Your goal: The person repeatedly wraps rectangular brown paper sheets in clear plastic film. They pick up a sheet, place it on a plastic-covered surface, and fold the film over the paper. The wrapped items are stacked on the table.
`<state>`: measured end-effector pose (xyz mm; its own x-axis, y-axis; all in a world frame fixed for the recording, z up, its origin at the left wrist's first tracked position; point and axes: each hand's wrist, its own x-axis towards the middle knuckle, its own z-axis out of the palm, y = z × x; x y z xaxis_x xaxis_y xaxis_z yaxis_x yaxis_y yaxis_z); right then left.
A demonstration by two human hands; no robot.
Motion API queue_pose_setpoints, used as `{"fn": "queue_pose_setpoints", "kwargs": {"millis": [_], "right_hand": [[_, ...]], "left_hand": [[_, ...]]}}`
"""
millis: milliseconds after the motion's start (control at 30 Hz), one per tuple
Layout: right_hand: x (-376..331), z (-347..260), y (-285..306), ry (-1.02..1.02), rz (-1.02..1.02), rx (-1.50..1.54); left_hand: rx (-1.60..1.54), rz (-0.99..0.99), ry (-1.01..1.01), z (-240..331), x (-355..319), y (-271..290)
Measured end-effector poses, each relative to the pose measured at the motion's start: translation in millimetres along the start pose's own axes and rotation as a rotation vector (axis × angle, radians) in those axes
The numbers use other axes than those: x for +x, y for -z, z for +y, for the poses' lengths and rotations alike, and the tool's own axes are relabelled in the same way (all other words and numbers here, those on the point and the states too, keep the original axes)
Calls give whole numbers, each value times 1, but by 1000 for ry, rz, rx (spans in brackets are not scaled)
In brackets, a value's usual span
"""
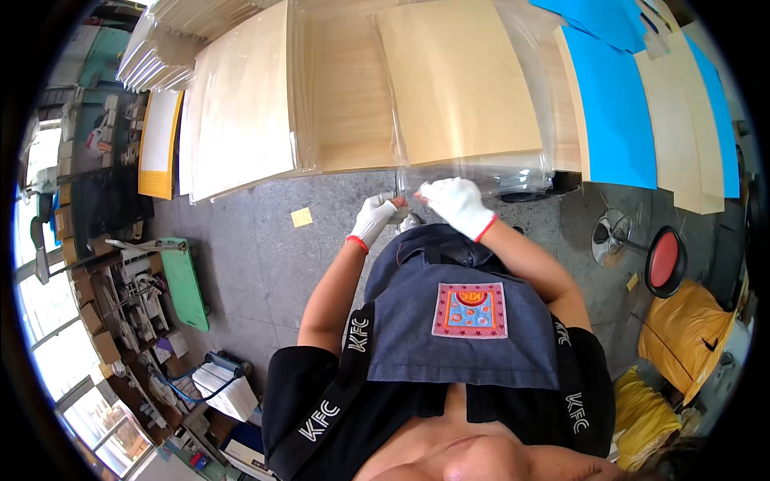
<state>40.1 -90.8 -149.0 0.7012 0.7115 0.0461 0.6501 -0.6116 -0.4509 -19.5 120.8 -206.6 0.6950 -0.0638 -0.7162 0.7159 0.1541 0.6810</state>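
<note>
My left hand [375,218] and my right hand [457,206] wear white gloves with red cuffs and bare fingertips. They face each other just off the table's near edge, a small gap between them. Fingers on both are closed in a pinch; what they hold, if anything, is too small to make out. Right beyond them lies a tan board sheet [461,88] in a clear plastic sleeve [501,178]. The sleeve's loose lower end hangs past the table edge, close to my right hand.
A stack of sleeved pale sheets [245,108] lies left on the wooden table [349,104]. Blue sheets [613,112] and tan sheets [682,136] lie right. A red-seated stool [666,262] and orange sack [688,337] stand right. On the left are a green board [184,282] and cluttered shelves [132,337].
</note>
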Motion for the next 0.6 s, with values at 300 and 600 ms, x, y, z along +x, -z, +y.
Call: {"fn": "queue_pose_setpoints", "kwargs": {"millis": [300, 600], "right_hand": [[23, -46, -12, -233, -172, -115], [-278, 94, 181, -863, 859, 519]], "left_hand": [[-4, -44, -99, -6, 15, 9], [558, 58, -207, -1, 6, 16]]}}
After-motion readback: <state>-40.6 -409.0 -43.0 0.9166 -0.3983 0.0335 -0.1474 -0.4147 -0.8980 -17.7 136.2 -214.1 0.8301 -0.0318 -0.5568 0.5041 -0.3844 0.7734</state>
